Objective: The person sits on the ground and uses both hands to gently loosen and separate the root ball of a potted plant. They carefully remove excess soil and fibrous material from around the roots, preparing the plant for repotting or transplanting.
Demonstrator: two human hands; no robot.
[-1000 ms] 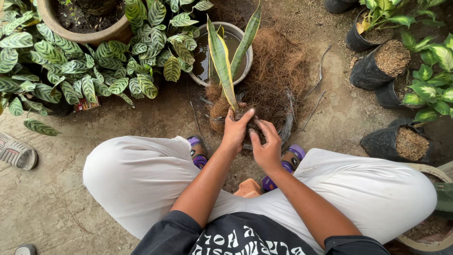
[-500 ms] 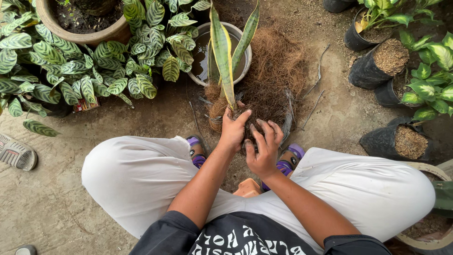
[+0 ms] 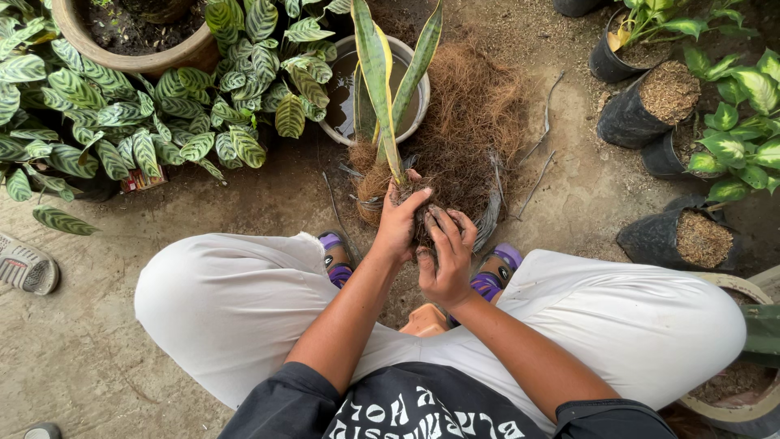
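Yellow-edged green snake plant (image 3: 382,89) with its dark root ball (image 3: 422,207) sits gripped in my left hand (image 3: 400,223) and right hand (image 3: 447,260), fingers closed around it.

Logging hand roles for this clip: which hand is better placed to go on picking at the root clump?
Right, probably. The right hand has its fingers curled onto the dark root clump, free to pick. The left hand grips the base of the snake plant, holding it upright.

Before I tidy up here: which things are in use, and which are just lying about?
In use: left hand and right hand gripping the snake plant at its root ball.

Lying about: white pot, black grow bags, striped-leaf plant, grey shoe.
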